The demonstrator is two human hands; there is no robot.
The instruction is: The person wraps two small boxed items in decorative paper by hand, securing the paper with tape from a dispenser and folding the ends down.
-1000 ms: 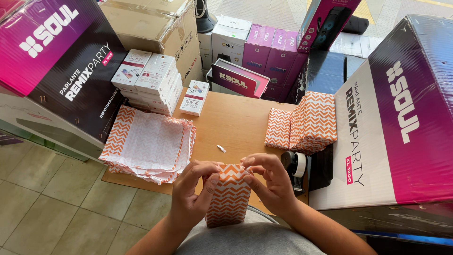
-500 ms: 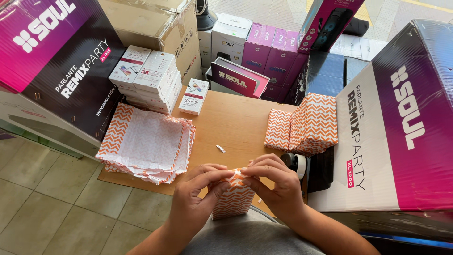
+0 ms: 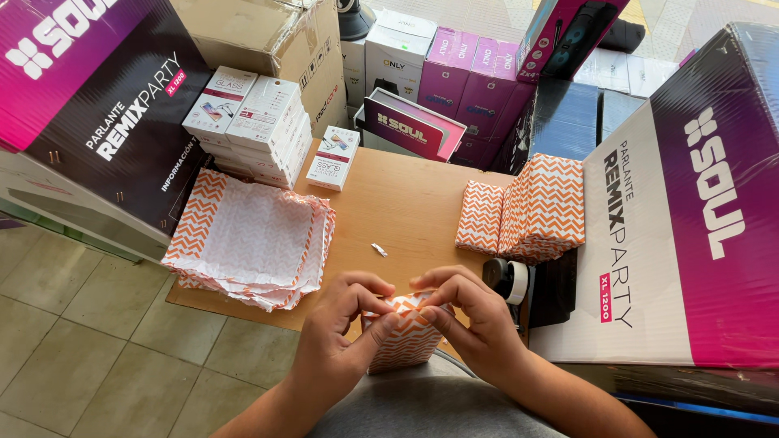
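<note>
**Both hands pinch the top of a wrapped box at the tabletop's near edge**

A big magenta-and-black speaker carton (image 3: 673, 219) fills the right side, and a second like it (image 3: 97, 105) leans at the upper left. Between them lies the brown tabletop (image 3: 406, 203). On its left sits a stack of orange zigzag wrapping sheets (image 3: 251, 239), blank side up, with a pile of small white boxes (image 3: 251, 122) behind it. On the right stand already wrapped boxes (image 3: 527, 207), touching one another. A tape dispenser (image 3: 513, 281) sits just beside them, near the right hand (image 3: 479, 320). At the near edge, the left hand (image 3: 337, 332) and right hand are clamped on one wrapped box (image 3: 402, 337), upright, fingertips pressing its folded top flap together. A tiny white scrap (image 3: 379, 250) lies mid-tabletop.
</note>
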